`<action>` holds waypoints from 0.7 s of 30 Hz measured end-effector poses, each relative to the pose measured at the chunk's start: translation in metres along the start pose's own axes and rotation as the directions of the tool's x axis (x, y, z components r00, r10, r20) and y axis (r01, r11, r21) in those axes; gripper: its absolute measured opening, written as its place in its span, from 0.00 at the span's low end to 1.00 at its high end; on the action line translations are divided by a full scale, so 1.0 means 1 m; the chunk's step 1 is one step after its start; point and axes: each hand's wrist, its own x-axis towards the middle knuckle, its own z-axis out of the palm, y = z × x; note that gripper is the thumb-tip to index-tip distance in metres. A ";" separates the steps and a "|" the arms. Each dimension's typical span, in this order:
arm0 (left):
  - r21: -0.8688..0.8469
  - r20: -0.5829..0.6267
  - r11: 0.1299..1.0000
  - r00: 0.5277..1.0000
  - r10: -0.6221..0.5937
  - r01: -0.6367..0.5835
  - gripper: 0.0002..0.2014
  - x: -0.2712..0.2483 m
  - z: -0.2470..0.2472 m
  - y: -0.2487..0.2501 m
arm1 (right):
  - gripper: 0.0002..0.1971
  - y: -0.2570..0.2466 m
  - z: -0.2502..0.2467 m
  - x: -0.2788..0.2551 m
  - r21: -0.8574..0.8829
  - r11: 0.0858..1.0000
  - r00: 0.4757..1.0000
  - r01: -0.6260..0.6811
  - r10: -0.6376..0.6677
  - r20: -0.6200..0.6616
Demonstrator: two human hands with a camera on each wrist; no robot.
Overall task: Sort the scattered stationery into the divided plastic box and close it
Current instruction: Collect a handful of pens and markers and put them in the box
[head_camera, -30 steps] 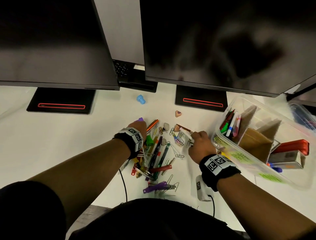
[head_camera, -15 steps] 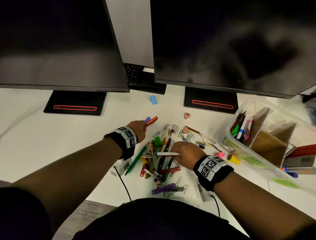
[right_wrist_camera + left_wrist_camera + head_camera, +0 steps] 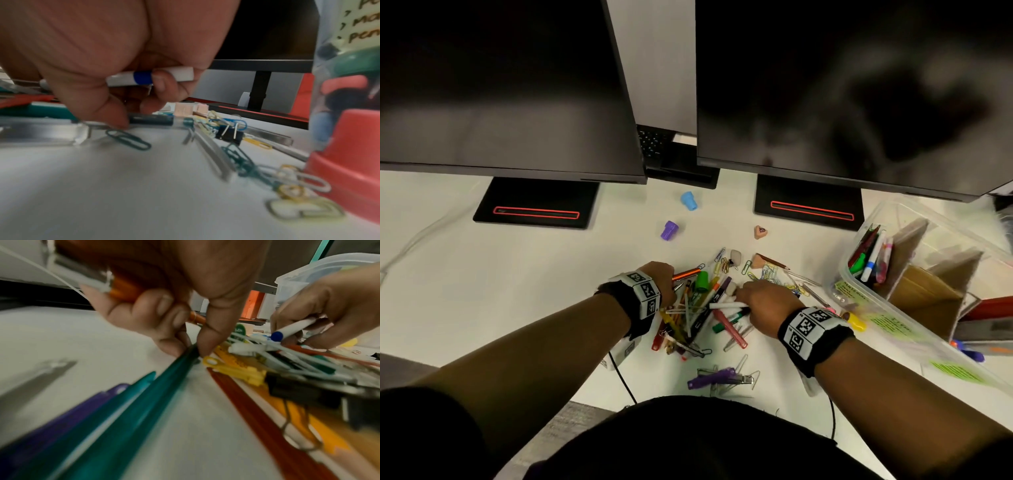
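My left hand (image 3: 666, 279) is at the left side of the stationery pile (image 3: 702, 311). Its curled fingers hold an orange pen (image 3: 123, 288), while thumb and forefinger pinch the end of a green pen (image 3: 144, 402) lying on the desk. My right hand (image 3: 748, 301) is at the pile's right side and grips a white marker (image 3: 176, 75) with a blue band; its thumb and a finger touch a dark teal pen (image 3: 150, 119) on the desk. The divided plastic box (image 3: 859, 301) stands open at the right, with several pens (image 3: 869, 253) in its near-left compartment.
A purple cap (image 3: 669, 230), a blue cap (image 3: 689, 200) and a heart-shaped eraser (image 3: 760, 232) lie beyond the pile. Paper clips (image 3: 770, 274) spread toward the box, beside a yellow cap (image 3: 856, 322). Two monitors (image 3: 517, 85) overhang the back of the desk.
My left hand has drawn back from beside the purple cap to the pile, still holding the orange pen. My right hand moved left from the paper clips into the pile with the white marker.
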 end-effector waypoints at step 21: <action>-0.164 -0.041 0.986 0.999 -0.002 -0.005 0.15 0.012 -0.004 0.014 | 0.15 -0.011 -0.015 0.002 0.219 0.976 0.992 0.011 0.017 -0.125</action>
